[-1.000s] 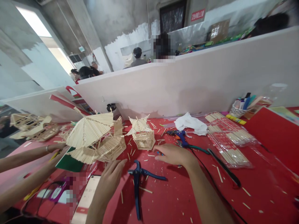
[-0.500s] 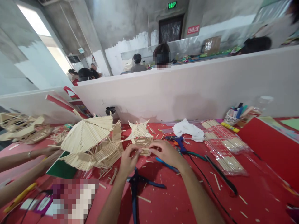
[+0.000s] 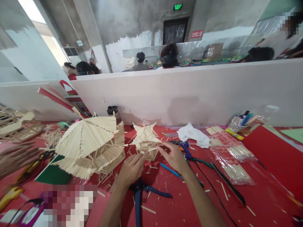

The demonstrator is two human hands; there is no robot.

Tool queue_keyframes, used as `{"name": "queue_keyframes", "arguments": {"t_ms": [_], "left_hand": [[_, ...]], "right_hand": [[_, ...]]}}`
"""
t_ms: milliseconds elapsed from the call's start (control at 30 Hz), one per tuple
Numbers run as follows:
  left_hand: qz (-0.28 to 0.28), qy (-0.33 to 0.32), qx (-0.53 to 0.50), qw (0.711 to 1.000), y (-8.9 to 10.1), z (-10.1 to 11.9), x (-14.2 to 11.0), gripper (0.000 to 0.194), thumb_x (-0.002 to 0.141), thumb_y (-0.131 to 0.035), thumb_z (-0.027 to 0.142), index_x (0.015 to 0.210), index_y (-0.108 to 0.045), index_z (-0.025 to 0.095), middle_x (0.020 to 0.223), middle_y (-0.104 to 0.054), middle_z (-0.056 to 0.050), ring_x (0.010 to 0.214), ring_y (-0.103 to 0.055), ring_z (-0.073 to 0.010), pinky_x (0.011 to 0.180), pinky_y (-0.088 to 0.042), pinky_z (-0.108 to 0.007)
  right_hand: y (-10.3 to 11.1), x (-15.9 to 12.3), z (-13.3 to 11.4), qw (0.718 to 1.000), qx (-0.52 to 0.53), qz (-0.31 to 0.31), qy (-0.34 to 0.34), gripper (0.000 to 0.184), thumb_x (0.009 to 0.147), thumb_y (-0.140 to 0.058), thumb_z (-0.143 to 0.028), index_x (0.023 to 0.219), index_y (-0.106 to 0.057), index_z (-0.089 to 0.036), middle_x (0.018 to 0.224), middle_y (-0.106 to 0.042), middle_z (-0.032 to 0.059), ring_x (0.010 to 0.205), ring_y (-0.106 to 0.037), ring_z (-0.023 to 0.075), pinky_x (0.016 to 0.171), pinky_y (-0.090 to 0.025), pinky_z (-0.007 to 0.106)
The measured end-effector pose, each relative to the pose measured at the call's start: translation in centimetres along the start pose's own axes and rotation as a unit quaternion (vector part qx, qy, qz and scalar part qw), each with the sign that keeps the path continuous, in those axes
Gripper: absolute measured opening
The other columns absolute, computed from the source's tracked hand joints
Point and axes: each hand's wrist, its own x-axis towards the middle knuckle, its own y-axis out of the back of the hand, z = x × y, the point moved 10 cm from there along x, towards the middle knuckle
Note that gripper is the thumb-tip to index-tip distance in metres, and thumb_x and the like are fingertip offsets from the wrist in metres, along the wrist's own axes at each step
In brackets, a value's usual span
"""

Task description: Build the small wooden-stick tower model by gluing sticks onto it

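A small pavilion model (image 3: 145,135) of pale wooden sticks, with upturned roof corners, stands in front of me. My right hand (image 3: 174,157) pinches the end of a thin wooden stick (image 3: 152,149) across the model's front, below the roof. My left hand (image 3: 132,170) is closed at the model's lower left front, fingertips bunched; what they grip is hidden. Blue-handled cutters (image 3: 138,197) lie between my forearms. To the right of the model rests a blue glue gun (image 3: 187,150), partly behind my right hand. A blue pen-like tool (image 3: 170,170) lies by my right wrist.
A larger stick pavilion (image 3: 87,138) stands at left, beside a green board (image 3: 55,171) and a co-worker's hand (image 3: 14,157). Bagged sticks (image 3: 232,154), a white cloth (image 3: 193,135), a black strip (image 3: 229,186) and a cable lie right. A white partition (image 3: 146,94) borders the table.
My left hand has dropped slightly from the stick's left end, while my right hand keeps its end. The co-worker's hand has drawn back left from the large pavilion. The view has shifted slightly.
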Motion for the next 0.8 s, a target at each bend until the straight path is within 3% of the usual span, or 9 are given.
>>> {"name": "queue_keyframes", "arguments": {"t_ms": [133, 333, 600, 800], "left_hand": [[-0.028, 0.006, 0.036, 0.999, -0.3, -0.3, 0.2, 0.053, 0.097, -0.045, 0.013, 0.15, -0.043, 0.02, 0.113, -0.071, -0.01, 0.093, -0.069, -0.0199, 0.082, -0.059, -0.032], [-0.065, 0.027, 0.051, 0.996, -1.4, -1.1, -0.3, 0.055, 0.096, -0.045, 0.013, 0.151, -0.041, 0.021, 0.12, -0.069, -0.01, 0.098, -0.069, -0.02, 0.084, -0.059, -0.031], [-0.028, 0.018, 0.049, 0.998, -0.4, -1.1, -0.3, 0.049, 0.096, -0.045, 0.011, 0.144, -0.05, 0.019, 0.116, -0.071, -0.01, 0.098, -0.07, -0.0188, 0.085, -0.058, -0.029], [-0.014, 0.021, 0.06, 0.998, 0.0, -1.4, -0.4, 0.05, 0.096, -0.045, 0.01, 0.145, -0.049, 0.019, 0.118, -0.071, -0.01, 0.102, -0.07, -0.0183, 0.089, -0.057, -0.029]], "right_hand": [[-0.2, -0.1, 1.8, 0.997, 0.046, 0.044, -0.038, 0.029, 0.091, -0.061, -0.047, 0.091, -0.072, -0.02, 0.086, -0.075, 0.006, 0.077, -0.068, 0.0223, 0.071, -0.052, 0.031], [-1.0, -0.2, 3.0, 0.99, 0.112, 0.046, -0.073, 0.028, 0.088, -0.065, -0.048, 0.091, -0.071, -0.02, 0.088, -0.075, 0.0062, 0.08, -0.069, 0.0233, 0.071, -0.054, 0.032], [-0.9, -0.2, 4.1, 0.982, 0.157, 0.059, -0.088, 0.028, 0.086, -0.068, -0.048, 0.09, -0.068, -0.021, 0.091, -0.073, 0.0068, 0.085, -0.069, 0.0246, 0.067, -0.055, 0.03], [-0.7, -0.2, 4.2, 0.974, 0.195, 0.069, -0.09, 0.029, 0.086, -0.068, -0.05, 0.088, -0.061, -0.022, 0.084, -0.066, 0.0032, 0.075, -0.066, 0.02, 0.062, -0.054, 0.028]]}}
